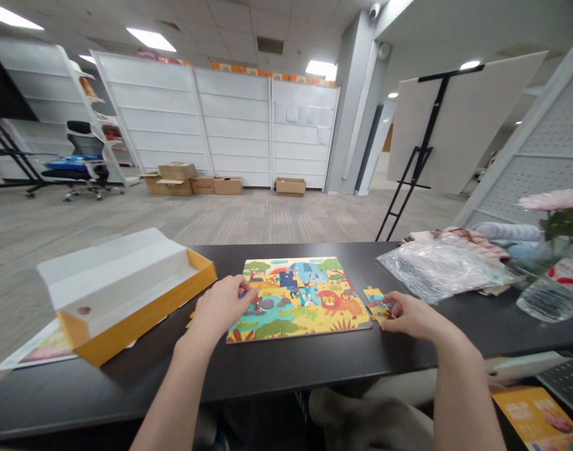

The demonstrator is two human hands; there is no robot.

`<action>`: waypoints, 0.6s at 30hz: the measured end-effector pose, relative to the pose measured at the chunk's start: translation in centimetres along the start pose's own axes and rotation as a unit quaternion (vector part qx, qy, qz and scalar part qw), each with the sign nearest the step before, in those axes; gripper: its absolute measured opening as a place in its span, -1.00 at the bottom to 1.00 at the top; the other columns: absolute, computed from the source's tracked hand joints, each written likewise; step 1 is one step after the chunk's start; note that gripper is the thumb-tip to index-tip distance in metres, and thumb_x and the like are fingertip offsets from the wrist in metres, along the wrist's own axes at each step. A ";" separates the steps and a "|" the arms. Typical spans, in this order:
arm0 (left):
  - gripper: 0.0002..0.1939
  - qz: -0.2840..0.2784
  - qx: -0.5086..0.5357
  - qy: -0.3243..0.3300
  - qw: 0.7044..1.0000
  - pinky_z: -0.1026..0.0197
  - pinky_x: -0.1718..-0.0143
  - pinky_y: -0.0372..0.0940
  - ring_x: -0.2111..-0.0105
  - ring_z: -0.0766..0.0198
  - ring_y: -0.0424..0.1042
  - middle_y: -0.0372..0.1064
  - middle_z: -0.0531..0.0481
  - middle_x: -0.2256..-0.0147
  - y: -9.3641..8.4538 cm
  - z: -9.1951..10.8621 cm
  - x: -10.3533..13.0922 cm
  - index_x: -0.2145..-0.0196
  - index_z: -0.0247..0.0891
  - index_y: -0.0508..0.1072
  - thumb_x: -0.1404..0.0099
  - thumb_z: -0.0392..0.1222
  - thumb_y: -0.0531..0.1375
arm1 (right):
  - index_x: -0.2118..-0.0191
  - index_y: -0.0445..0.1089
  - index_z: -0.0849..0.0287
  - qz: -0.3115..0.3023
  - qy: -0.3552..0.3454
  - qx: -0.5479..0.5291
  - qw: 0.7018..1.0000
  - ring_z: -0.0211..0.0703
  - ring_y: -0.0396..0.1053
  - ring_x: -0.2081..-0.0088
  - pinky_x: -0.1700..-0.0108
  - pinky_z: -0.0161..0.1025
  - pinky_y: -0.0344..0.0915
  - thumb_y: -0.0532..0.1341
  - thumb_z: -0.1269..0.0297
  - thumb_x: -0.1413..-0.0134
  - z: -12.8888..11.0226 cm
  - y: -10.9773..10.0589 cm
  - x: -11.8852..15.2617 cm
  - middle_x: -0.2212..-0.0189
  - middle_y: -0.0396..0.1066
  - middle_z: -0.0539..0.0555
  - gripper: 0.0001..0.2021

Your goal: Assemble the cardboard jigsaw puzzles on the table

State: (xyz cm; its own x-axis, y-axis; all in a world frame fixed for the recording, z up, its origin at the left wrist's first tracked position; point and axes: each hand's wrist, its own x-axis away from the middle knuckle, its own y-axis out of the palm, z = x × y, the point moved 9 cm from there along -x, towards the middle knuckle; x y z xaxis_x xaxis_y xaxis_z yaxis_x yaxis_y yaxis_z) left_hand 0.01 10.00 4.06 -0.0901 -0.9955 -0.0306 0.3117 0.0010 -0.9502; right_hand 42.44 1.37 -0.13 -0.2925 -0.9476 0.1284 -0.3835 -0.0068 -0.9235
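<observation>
A jigsaw puzzle [309, 300] with a colourful animal scene lies flat on the dark table, mostly assembled. A dark blue gap or patch shows in its upper middle. My left hand [225, 304] rests over the puzzle's left edge, thumb and fingers drawn together; whatever lies between them is hidden. Just off the puzzle's right edge, my right hand [411, 315] pinches a loose puzzle piece [379, 309] that lies with others in a small cluster. Another yellow piece [190, 321] peeks out beside my left wrist.
An open yellow-and-white box [145, 316] stands at the left on a printed sheet [37, 347]. To the right are a clear plastic bag [448, 266], folded cloths [506, 232], a plastic bottle [556, 288] and pink flowers [556, 199]. A yellow package [540, 416] sits at lower right.
</observation>
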 end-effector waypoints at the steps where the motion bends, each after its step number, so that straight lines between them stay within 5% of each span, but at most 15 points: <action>1: -0.68 0.010 0.003 0.000 1.000 0.16 0.26 0.29 0.15 0.04 0.51 0.54 -0.08 0.15 -0.1 0.0 -0.1 0.25 -0.15 0.50 -0.33 0.11 0.10 | 0.08 0.45 0.20 0.001 0.002 -0.006 1.000 -0.18 0.41 0.45 0.40 -0.29 0.22 0.39 0.26 0.23 -0.1 0.0 0.1 0.39 0.49 0.02 -0.53; 5: -0.72 0.044 0.033 -0.005 0.998 0.20 0.33 0.25 0.17 0.09 0.52 0.57 -0.04 0.18 -0.7 -0.1 -0.3 0.24 -0.15 0.50 -0.34 0.07 0.11 | 0.05 0.41 0.21 -0.003 0.007 -0.035 0.999 -0.18 0.37 0.50 0.46 -0.30 0.18 0.42 0.23 0.28 0.2 -0.2 0.0 0.48 0.44 -0.03 -0.46; 11: -0.78 0.057 0.057 -0.007 0.997 0.21 0.33 0.23 0.20 0.13 0.52 0.58 0.00 0.21 -1.3 0.2 0.2 0.26 -0.13 0.50 -0.33 0.00 0.12 | 0.34 0.44 0.14 -0.013 -0.088 -0.170 0.981 -0.14 0.38 0.48 0.43 -0.28 0.24 0.30 -0.13 0.05 0.2 -1.2 0.1 0.56 0.43 -0.01 -0.61; 18: -0.78 0.054 0.058 0.021 0.997 0.21 0.31 0.23 0.23 0.13 0.53 0.59 0.00 0.22 -1.1 0.9 0.4 0.27 -0.13 0.50 -0.33 -0.01 0.11 | 0.32 0.45 0.17 0.092 -0.100 -0.349 0.927 -0.08 0.49 0.39 0.33 -0.24 0.41 0.41 -0.25 0.18 -2.3 -2.9 -0.4 0.43 0.53 0.11 -0.46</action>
State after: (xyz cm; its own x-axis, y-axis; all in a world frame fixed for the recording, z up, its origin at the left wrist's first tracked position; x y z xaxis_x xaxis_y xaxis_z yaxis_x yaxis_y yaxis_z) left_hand 0.45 9.49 5.36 -0.0882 -0.9855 -0.1453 0.4289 0.0941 -0.8984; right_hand 41.69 2.51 3.36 -0.2673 -0.9530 -0.1424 -0.8374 0.3028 -0.4551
